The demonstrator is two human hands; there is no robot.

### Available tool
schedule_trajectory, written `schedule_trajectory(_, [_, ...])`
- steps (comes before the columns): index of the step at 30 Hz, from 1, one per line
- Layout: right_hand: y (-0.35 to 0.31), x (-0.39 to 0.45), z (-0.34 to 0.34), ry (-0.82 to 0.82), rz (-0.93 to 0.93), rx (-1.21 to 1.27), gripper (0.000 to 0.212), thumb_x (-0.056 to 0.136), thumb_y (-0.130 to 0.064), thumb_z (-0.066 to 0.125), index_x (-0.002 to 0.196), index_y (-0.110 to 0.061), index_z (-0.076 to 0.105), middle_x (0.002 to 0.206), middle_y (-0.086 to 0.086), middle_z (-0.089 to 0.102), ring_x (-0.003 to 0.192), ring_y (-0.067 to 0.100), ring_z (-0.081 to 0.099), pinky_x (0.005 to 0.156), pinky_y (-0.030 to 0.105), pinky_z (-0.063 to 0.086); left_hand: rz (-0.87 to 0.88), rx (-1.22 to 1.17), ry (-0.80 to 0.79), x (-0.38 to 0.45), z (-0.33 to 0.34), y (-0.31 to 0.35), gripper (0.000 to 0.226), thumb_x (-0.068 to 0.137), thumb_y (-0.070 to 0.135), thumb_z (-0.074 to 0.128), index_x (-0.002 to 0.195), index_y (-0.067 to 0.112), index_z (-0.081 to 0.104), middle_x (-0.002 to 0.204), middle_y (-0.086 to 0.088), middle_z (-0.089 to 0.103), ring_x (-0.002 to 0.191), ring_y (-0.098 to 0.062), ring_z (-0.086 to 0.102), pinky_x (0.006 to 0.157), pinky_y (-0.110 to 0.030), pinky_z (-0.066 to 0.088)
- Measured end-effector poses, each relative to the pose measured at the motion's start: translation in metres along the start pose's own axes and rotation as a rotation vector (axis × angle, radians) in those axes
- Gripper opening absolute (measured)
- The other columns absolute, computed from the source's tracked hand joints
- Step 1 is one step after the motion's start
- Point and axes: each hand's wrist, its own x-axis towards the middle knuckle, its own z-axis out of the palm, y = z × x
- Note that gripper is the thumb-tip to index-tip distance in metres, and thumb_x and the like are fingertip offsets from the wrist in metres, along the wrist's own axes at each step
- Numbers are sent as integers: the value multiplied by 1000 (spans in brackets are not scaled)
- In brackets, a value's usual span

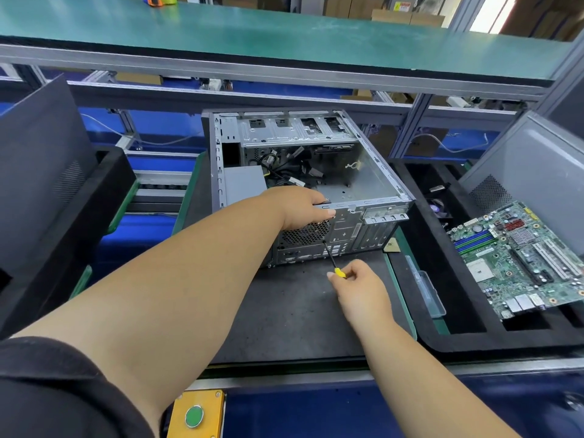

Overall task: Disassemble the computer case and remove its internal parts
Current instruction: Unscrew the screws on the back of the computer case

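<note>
We note: left arm [177, 279] bare to approx. the elbow, dark/black sleeve [57, 393] at lower left of frame. Right arm [420, 374] bare, no sleeve vis.

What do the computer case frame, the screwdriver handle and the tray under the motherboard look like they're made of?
The computer case looks like bare sheet steel: dull silver, with stamped slots and folded edges. The screwdriver has a dark metal-looking shaft and a glossy yellow handle, probably plastic, mostly hidden in the right hand. The tray under the motherboard looks like matte black foam, with thick, soft-edged walls.
</note>
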Motion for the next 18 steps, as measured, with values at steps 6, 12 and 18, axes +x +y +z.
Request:
schedule_trajectory(6, [-6,5,6,-271,396,533,35,98,-34,47,79,-9,64,59,2,60,43,15,38,48,26,28,2,5,-3,0,0,-1,52,94,65,37,136,38,49,132,6,57,115,-19,52,80,-31,34])
schedule_trajectory(12, [-5,5,4,-373,489,800,34,101,-30,52,80,-5,62,58,3,56,42,11,54,38,20,42,27,-39,-52,0,-4,1,50,97,59,38,136,31,51,130,3,57,105,-16,50,88,-33,40])
schedule_trajectory(18, [-8,1,10,-230,283,478,26,99,-28,55,84,-7,55,60,4,58,51,17,57,56,29,45,18,-29,-47,-1,-4,3,47,97,60,37,131,31,53,122,4,58,98,-16,48,80,-31,36])
